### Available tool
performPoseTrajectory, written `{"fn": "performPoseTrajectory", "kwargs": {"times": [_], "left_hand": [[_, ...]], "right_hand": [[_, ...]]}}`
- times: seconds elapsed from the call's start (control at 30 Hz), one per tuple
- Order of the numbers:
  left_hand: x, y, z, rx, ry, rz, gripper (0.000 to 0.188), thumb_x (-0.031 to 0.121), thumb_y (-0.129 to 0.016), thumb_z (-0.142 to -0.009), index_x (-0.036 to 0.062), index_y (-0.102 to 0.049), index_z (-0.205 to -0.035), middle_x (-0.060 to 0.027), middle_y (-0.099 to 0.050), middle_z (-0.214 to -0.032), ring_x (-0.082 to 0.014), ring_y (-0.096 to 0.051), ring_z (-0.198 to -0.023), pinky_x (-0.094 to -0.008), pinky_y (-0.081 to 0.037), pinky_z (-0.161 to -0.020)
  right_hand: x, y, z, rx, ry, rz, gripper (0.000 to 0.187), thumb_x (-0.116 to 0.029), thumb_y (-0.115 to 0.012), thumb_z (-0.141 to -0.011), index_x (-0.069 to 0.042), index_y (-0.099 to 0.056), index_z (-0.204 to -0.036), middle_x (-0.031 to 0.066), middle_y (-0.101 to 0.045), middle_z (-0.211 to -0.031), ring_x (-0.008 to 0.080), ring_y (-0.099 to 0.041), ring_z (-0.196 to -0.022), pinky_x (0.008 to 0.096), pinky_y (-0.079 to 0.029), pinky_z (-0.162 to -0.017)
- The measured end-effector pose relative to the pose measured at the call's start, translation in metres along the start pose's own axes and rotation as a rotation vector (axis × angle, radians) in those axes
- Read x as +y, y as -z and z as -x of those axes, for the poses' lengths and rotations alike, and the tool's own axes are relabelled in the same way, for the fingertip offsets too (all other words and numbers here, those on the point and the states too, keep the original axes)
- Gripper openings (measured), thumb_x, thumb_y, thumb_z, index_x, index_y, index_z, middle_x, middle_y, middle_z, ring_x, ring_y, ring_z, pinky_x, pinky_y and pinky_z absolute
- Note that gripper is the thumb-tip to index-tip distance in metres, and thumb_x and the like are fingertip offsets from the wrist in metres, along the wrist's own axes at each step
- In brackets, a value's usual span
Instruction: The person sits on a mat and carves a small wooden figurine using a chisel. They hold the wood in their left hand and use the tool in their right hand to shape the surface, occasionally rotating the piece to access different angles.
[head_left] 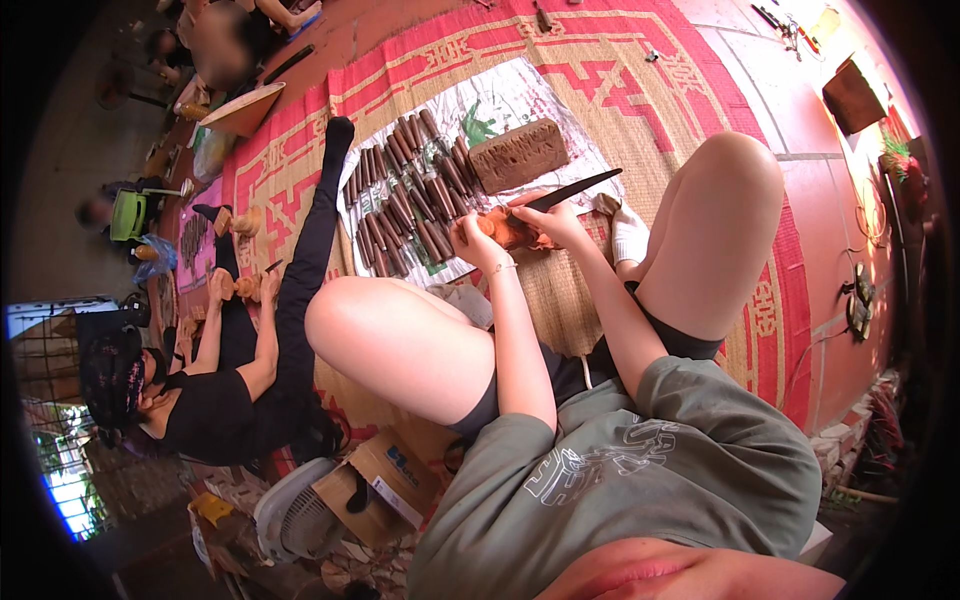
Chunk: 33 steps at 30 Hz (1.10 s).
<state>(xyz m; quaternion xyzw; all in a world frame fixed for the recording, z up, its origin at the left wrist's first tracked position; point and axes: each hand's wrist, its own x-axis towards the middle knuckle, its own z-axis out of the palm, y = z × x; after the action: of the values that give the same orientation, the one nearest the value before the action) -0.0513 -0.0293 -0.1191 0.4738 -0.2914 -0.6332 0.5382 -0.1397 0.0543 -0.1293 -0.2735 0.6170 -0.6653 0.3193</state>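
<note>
My left hand (480,245) is closed round the near left end of an orange-brown wooden carving (508,229), held low between my knees. My right hand (555,222) grips a long dark blade-like tool (582,188), tapering to a point up and to the right. Its lower end lies at the carving, and my fingers hide where they meet. Just beyond my hands, several brown-handled carving tools (405,200) lie in rows on a white printed sheet (500,95). A brown block with a rough, scored top (518,155) rests on the sheet beside them.
A red and tan woven mat (600,75) spreads beneath the sheet. At left, a person in black (225,400) handles another wooden piece (245,287), one leg stretched toward the tools. Behind my left side stand a cardboard box (385,475) and a grey fan (295,510). Cables lie at far right.
</note>
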Motion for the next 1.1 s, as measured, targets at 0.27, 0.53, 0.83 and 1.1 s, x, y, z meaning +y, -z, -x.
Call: {"fn": "performPoseTrajectory", "kwargs": {"times": [0.27,0.53,0.83,1.1], "left_hand": [[-0.004,0.0,-0.001,-0.036,-0.041,0.001,0.013,0.008,-0.061,-0.073,0.0048,-0.048,-0.069,0.0003,-0.047,-0.073,-0.0111,-0.046,-0.068,-0.0248,-0.041,-0.065],[0.002,-0.005,0.003,-0.009,-0.025,-0.026,0.013,0.009,-0.061,-0.074,0.004,-0.049,-0.07,-0.0004,-0.048,-0.072,-0.0116,-0.047,-0.067,-0.0247,-0.041,-0.065],[-0.003,-0.002,0.0,-0.023,-0.01,0.011,0.011,0.008,-0.06,-0.073,0.0047,-0.05,-0.069,-0.0002,-0.048,-0.073,-0.0114,-0.047,-0.068,-0.0252,-0.041,-0.067],[-0.006,0.004,-0.006,-0.013,-0.034,-0.012,0.011,0.008,-0.059,-0.074,0.0052,-0.048,-0.071,0.0004,-0.047,-0.073,-0.011,-0.046,-0.069,-0.0246,-0.041,-0.067]], "right_hand": [[-0.014,0.0,0.005,-0.043,-0.103,-0.057,0.019,-0.013,-0.068,-0.074,-0.002,-0.067,-0.09,0.0047,-0.065,-0.083,0.0112,-0.059,-0.077,0.0255,-0.047,-0.07],[-0.009,0.004,0.002,-0.04,-0.152,-0.071,0.021,-0.015,-0.067,-0.076,-0.004,-0.066,-0.093,0.0008,-0.061,-0.078,0.0057,-0.052,-0.063,0.0205,-0.043,-0.056],[-0.009,0.002,0.002,-0.06,-0.127,-0.059,0.021,-0.016,-0.069,-0.075,-0.003,-0.065,-0.091,0.0015,-0.062,-0.085,0.007,-0.054,-0.071,0.0217,-0.044,-0.063],[-0.003,0.001,0.0,-0.042,-0.06,0.002,0.02,-0.018,-0.07,-0.075,-0.003,-0.065,-0.088,0.0008,-0.061,-0.075,0.0061,-0.052,-0.063,0.0217,-0.043,-0.057]]}}
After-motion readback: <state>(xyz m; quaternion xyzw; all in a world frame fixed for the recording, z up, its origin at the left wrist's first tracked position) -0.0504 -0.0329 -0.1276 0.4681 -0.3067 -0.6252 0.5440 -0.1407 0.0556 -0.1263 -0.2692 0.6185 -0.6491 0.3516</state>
